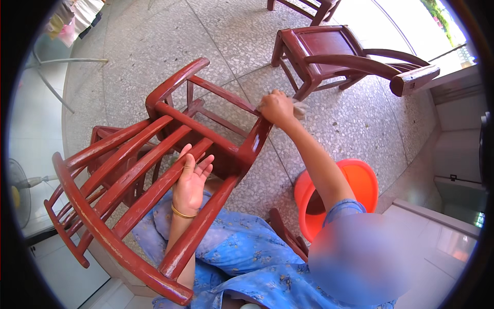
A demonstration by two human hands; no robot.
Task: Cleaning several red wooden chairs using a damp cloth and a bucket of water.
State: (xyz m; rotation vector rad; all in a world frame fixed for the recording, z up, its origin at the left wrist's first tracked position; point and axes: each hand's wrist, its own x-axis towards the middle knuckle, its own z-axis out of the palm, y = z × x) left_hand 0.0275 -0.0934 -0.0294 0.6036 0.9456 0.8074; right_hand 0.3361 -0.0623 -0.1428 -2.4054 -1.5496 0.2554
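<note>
A red-painted wooden chair [142,172] with a slatted back is tipped over in front of me, its legs pointing away. Worn patches show along its top rail. My right hand [277,108] is shut on a greyish cloth [299,109] and presses at the far end of a chair leg [259,135]. Between the back slats comes my left hand [192,181], palm up and fingers spread, touching one slat [154,195] and gripping nothing. A gold-coloured bangle [182,212] circles the left wrist.
An orange-red plastic bucket [361,170] stands to my right, its inside partly hidden by my arm. Another red chair [328,50] lies ahead on the speckled stone floor [154,38]. More red chairs are at left and top. A fan [19,189] stands at far left.
</note>
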